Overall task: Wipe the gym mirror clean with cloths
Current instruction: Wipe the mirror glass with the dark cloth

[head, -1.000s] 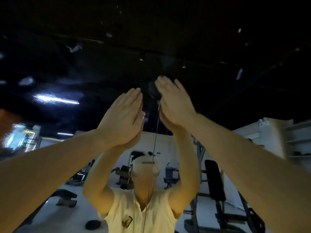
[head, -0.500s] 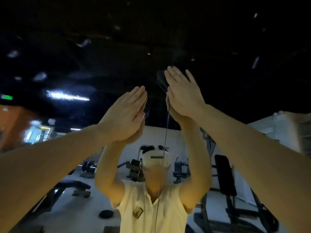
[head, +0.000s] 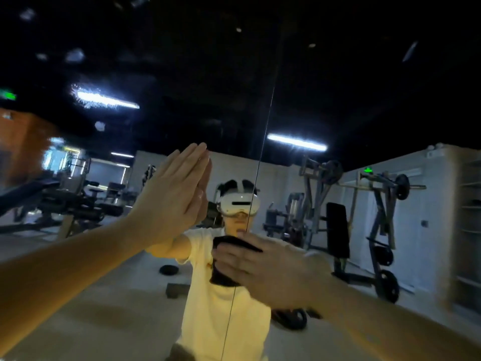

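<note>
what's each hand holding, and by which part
The right hand presses a dark cloth flat against the mirror, fingers spread over its middle, not gripping. The left hand lies flat on the glass, no cloth visible.

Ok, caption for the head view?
Right hand presses a dark cloth to the gym mirror; left hand rests flat on it.
</note>
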Demonstrator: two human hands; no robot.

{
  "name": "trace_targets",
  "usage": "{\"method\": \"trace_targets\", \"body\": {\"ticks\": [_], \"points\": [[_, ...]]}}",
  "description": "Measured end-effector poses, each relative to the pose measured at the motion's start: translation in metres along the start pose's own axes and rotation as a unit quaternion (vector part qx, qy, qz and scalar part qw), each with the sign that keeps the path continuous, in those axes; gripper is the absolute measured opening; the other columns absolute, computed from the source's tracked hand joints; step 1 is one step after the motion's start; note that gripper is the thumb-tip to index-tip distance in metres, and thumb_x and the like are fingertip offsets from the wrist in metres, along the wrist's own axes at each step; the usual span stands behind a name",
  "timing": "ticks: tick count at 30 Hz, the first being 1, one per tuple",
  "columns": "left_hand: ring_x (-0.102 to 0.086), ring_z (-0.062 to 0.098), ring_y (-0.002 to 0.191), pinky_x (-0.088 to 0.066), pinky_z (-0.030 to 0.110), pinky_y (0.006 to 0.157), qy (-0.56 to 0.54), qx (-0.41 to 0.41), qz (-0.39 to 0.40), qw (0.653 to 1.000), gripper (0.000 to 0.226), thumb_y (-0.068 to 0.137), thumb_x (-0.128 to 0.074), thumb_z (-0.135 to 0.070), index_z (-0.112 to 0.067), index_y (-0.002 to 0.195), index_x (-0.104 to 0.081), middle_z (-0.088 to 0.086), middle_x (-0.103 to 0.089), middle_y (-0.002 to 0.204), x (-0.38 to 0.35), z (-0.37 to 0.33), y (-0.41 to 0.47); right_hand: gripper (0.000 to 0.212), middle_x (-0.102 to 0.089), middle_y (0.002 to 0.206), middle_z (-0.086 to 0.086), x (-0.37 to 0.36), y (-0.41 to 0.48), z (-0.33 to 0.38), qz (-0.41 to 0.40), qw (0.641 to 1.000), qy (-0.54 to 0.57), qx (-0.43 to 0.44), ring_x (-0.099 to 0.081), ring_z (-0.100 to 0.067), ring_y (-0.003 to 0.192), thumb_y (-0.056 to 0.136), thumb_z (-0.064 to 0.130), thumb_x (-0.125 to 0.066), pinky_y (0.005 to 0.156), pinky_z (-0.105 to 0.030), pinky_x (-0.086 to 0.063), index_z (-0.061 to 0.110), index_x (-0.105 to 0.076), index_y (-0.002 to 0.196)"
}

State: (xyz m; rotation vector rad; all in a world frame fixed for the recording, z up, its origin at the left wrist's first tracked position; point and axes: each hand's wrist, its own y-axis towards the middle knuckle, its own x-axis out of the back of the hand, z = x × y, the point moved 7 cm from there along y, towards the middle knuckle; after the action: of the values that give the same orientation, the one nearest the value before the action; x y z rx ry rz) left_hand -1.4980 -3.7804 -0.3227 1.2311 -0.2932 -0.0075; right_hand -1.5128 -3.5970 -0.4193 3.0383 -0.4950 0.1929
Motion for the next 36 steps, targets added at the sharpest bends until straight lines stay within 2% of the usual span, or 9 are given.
{"method": "trace_targets", "body": {"ticks": [2, 4, 8, 14, 24, 28, 30, 33, 36], "points": [[-0.022, 0.035, 0.157, -0.025, 0.057, 0.125, 0.009, -0.003, 0.021, 1.000, 0.067, 0.104, -0.026, -0.035, 0.005, 0.158, -0.028, 0.023, -0.025, 0.167, -0.002, -0.003, -0.017, 0.056, -0.037, 0.163, -0.011, 0.014, 0.007, -0.044, -0.012, 0.997, -0.022, -0.074, -0.019, -0.030, 0.154, 0.096, 0.022, -0.044, 0.126, -0.055, -0.012, 0.015, -0.045, 0.151], [-0.025, 0.037, 0.156, -0.026, 0.058, 0.124, 0.022, -0.003, 0.048, 0.999, 0.072, 0.106, -0.017, -0.044, 0.005, 0.157, -0.031, 0.025, -0.027, 0.165, -0.006, -0.005, -0.027, 0.058, -0.045, 0.157, -0.008, 0.030, 0.005, -0.120, -0.046, 0.960, -0.042, -0.274, -0.028, -0.027, 0.147, 0.092, 0.030, -0.058, 0.121, -0.049, -0.030, 0.017, -0.051, 0.148], [-0.017, 0.034, 0.158, -0.019, 0.054, 0.127, 0.030, 0.017, 0.082, 0.996, 0.080, 0.104, -0.012, -0.053, 0.002, 0.161, -0.023, 0.023, -0.018, 0.169, -0.018, -0.010, -0.038, 0.065, -0.020, 0.170, -0.011, 0.022, 0.000, -0.174, -0.069, 0.903, 0.014, -0.425, -0.015, -0.025, 0.158, 0.104, 0.033, -0.037, 0.128, -0.053, -0.006, 0.007, -0.021, 0.161], [-0.008, 0.036, 0.159, -0.013, 0.050, 0.129, 0.041, 0.026, 0.071, 0.996, 0.082, 0.102, -0.029, -0.049, 0.005, 0.161, -0.013, 0.026, -0.010, 0.170, -0.022, -0.016, -0.042, 0.065, -0.019, 0.169, -0.015, 0.007, 0.010, -0.085, -0.129, 0.911, 0.067, -0.386, -0.013, -0.027, 0.158, 0.104, 0.030, -0.040, 0.128, -0.052, -0.007, 0.004, -0.023, 0.161], [0.005, 0.031, 0.160, -0.007, 0.052, 0.130, 0.053, 0.068, 0.099, 0.991, 0.081, 0.104, -0.025, -0.048, 0.002, 0.163, -0.001, 0.021, 0.003, 0.172, -0.027, -0.023, -0.044, 0.061, -0.014, 0.169, -0.019, -0.031, 0.004, 0.089, -0.133, 0.966, 0.098, -0.197, -0.001, -0.034, 0.158, 0.105, 0.025, -0.032, 0.127, -0.055, -0.002, 0.002, -0.020, 0.161], [0.007, 0.032, 0.160, -0.008, 0.053, 0.129, 0.052, 0.102, 0.105, 0.988, 0.083, 0.100, -0.016, -0.049, 0.002, 0.162, 0.002, 0.021, 0.006, 0.172, -0.030, -0.027, -0.045, 0.062, 0.006, 0.169, -0.021, -0.048, -0.012, 0.107, -0.118, 0.985, 0.050, -0.112, 0.005, -0.033, 0.158, 0.109, 0.032, -0.020, 0.127, -0.055, 0.001, 0.004, -0.009, 0.163], [0.010, 0.031, 0.160, -0.004, 0.050, 0.130, 0.046, 0.108, 0.107, 0.987, 0.084, 0.099, -0.015, -0.051, 0.001, 0.162, 0.004, 0.020, 0.009, 0.171, -0.031, -0.026, -0.045, 0.060, -0.006, 0.169, -0.021, -0.037, -0.010, 0.078, -0.127, 0.981, 0.069, -0.131, -0.003, -0.035, 0.158, 0.106, 0.027, -0.017, 0.126, -0.059, -0.011, 0.004, -0.021, 0.161], [0.010, 0.030, 0.160, -0.004, 0.048, 0.130, 0.031, 0.088, 0.117, 0.989, 0.084, 0.101, -0.016, -0.053, 0.000, 0.162, 0.005, 0.019, 0.010, 0.171, -0.029, -0.022, -0.047, 0.060, -0.026, 0.166, -0.022, -0.010, -0.003, 0.012, -0.131, 0.949, 0.107, -0.266, -0.018, -0.036, 0.156, 0.102, 0.025, -0.037, 0.116, -0.062, -0.032, 0.001, -0.031, 0.157], [0.008, 0.029, 0.160, -0.006, 0.046, 0.131, 0.034, 0.038, 0.125, 0.991, 0.083, 0.103, -0.018, -0.054, -0.001, 0.163, 0.004, 0.019, 0.007, 0.172, -0.024, -0.012, -0.049, 0.058, -0.030, 0.163, -0.025, 0.008, 0.004, -0.028, -0.174, 0.891, 0.093, -0.408, -0.026, -0.037, 0.153, 0.103, 0.022, -0.043, 0.121, -0.058, -0.025, -0.006, -0.036, 0.154]]}}
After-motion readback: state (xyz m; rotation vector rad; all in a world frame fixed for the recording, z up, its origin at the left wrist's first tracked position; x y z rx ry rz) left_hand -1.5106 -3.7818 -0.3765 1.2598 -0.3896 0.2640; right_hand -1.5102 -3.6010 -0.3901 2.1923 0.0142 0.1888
